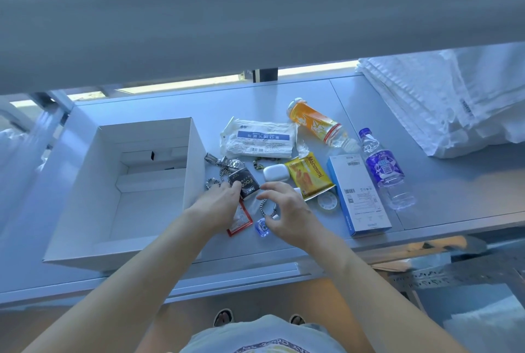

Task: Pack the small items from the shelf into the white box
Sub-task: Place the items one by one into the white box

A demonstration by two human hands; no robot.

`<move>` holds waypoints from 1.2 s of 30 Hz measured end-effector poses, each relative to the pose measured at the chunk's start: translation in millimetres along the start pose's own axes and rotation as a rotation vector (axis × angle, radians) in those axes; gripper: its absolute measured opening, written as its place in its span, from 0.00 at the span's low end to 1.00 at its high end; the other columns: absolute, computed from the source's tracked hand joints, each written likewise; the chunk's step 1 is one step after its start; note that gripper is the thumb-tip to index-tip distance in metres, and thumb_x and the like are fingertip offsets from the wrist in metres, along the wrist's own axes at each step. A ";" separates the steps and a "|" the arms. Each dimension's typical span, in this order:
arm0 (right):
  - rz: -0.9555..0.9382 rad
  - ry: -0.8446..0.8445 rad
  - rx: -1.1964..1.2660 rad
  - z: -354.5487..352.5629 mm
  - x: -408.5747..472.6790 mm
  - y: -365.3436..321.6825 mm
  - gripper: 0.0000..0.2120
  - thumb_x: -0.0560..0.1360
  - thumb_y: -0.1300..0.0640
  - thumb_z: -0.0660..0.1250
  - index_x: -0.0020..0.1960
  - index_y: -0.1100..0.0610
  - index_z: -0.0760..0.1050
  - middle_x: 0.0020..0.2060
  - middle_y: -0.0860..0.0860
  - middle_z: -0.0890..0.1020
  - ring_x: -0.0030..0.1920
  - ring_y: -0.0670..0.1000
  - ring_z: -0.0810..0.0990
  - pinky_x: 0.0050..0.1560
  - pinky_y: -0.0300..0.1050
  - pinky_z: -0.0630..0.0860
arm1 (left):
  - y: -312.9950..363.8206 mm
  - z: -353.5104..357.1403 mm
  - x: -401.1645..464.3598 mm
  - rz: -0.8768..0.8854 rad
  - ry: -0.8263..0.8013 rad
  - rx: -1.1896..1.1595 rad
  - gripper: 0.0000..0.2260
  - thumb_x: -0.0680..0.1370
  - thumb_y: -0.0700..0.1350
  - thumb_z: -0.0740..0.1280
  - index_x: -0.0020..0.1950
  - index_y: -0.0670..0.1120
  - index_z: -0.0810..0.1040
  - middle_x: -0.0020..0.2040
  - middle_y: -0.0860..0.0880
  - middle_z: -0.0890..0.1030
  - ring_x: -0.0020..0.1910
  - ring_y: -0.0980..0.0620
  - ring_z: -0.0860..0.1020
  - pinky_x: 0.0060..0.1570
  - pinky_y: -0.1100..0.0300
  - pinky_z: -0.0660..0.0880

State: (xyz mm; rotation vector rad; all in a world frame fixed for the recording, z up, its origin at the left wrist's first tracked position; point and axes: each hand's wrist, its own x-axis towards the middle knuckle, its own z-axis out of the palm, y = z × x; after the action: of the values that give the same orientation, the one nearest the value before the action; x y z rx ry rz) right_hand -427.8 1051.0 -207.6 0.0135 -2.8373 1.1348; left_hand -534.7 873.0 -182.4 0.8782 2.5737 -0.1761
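Note:
The open white box (85,182) stands on the shelf at the left, holding only white inserts. To its right lies a cluster of small items. My left hand (218,205) reaches over a red-edged packet (240,222) and its fingertips grip the lower edge of a small black packet (245,182). My right hand (287,210) hovers with curled fingers over a silver chain bracelet (265,209), thumb and fingers pinching near its clasp. A silver watch (231,163), a beaded ring (213,182), a white earbud case (275,172) and a blue charm (262,229) lie close by.
Behind the cluster lie a mask packet (260,139), an orange bottle (315,121), a yellow sachet (309,175), a tape roll (326,202), a blue-white carton (359,196) and a water bottle (383,168). Folded white cloth (443,102) fills the right end. A grey blind hangs above.

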 end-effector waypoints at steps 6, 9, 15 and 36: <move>-0.001 -0.012 -0.028 9.0 -3.1 -0.1 0.20 0.70 0.63 0.72 0.62 0.55 0.82 0.67 0.49 0.78 0.71 0.50 0.72 0.72 0.50 0.67 | 1.9 -0.3 0.2 -0.014 -0.009 0.062 0.18 0.77 0.34 0.63 0.64 0.44 0.64 0.59 0.43 0.75 0.60 0.41 0.73 0.53 0.44 0.78; -0.007 -0.003 -0.035 9.8 -4.6 2.6 0.19 0.70 0.64 0.71 0.61 0.56 0.82 0.66 0.50 0.79 0.70 0.50 0.73 0.72 0.48 0.68 | 1.6 1.1 0.7 -0.012 -0.004 0.126 0.14 0.78 0.35 0.62 0.62 0.45 0.66 0.60 0.43 0.74 0.61 0.41 0.73 0.52 0.44 0.78; -0.007 0.044 -0.039 8.6 -9.1 11.0 0.18 0.70 0.64 0.72 0.60 0.57 0.82 0.65 0.51 0.79 0.70 0.50 0.73 0.71 0.42 0.67 | 2.7 3.2 2.3 -0.006 -0.013 0.179 0.13 0.77 0.34 0.62 0.61 0.45 0.67 0.59 0.44 0.76 0.59 0.42 0.75 0.46 0.49 0.74; 0.480 0.108 -0.274 -38.4 31.6 48.6 0.29 0.77 0.46 0.71 0.73 0.58 0.70 0.69 0.55 0.71 0.69 0.58 0.71 0.70 0.53 0.70 | 10.3 -19.6 -2.0 0.148 0.406 0.028 0.13 0.80 0.56 0.66 0.59 0.50 0.73 0.54 0.50 0.76 0.55 0.46 0.76 0.42 0.54 0.68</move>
State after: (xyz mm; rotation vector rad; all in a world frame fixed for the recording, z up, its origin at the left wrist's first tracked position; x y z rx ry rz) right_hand -458.3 1113.4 -210.7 -0.7555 -2.9468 0.7564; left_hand -533.7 884.9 -163.7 1.2169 2.8617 0.0122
